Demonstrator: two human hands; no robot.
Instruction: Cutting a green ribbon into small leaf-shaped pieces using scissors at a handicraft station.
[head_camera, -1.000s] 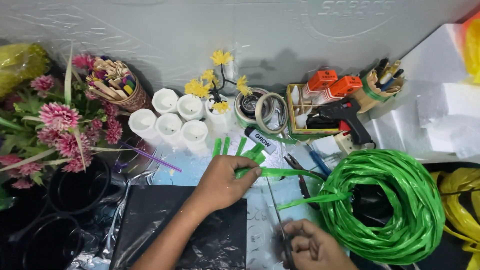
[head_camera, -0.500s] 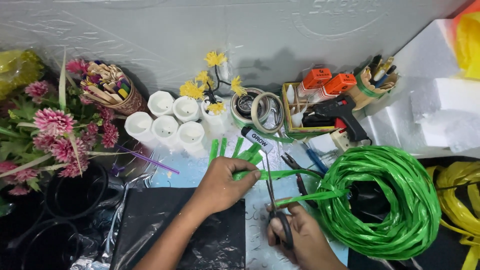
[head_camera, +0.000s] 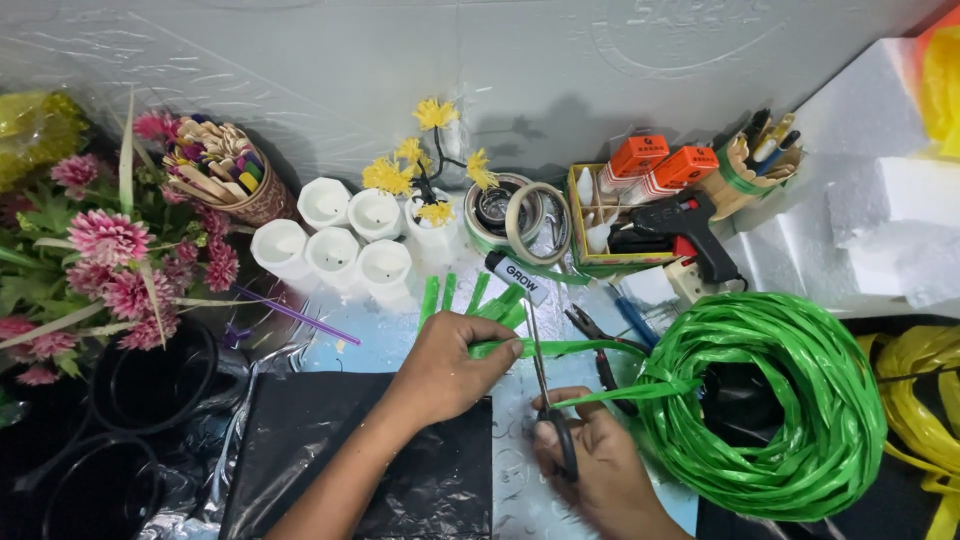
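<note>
— How far along are you with the green strip (head_camera: 575, 348)?

— Several short green pieces (head_camera: 470, 296) already lie fanned on the worktop (head_camera: 380, 340), just beyond your left hand (head_camera: 445, 365). The coil of green strip (head_camera: 775, 400) at your right looks nearly full, so I judge most of the cutting is left.

— And your grip right now?

— Your left hand pinches the free end of the strip between thumb and fingers, closed on it. Your right hand (head_camera: 585, 460), nearer to you, is closed around the handles of the scissors (head_camera: 545, 385), whose blades point away from you and cross the strip. I cannot tell whether the blades have bitten yet.

— How does the strip look?

— Flat, glossy, bright green, stretched taut from the coil leftward to your left hand, above the black sheet (head_camera: 400, 480).
</note>
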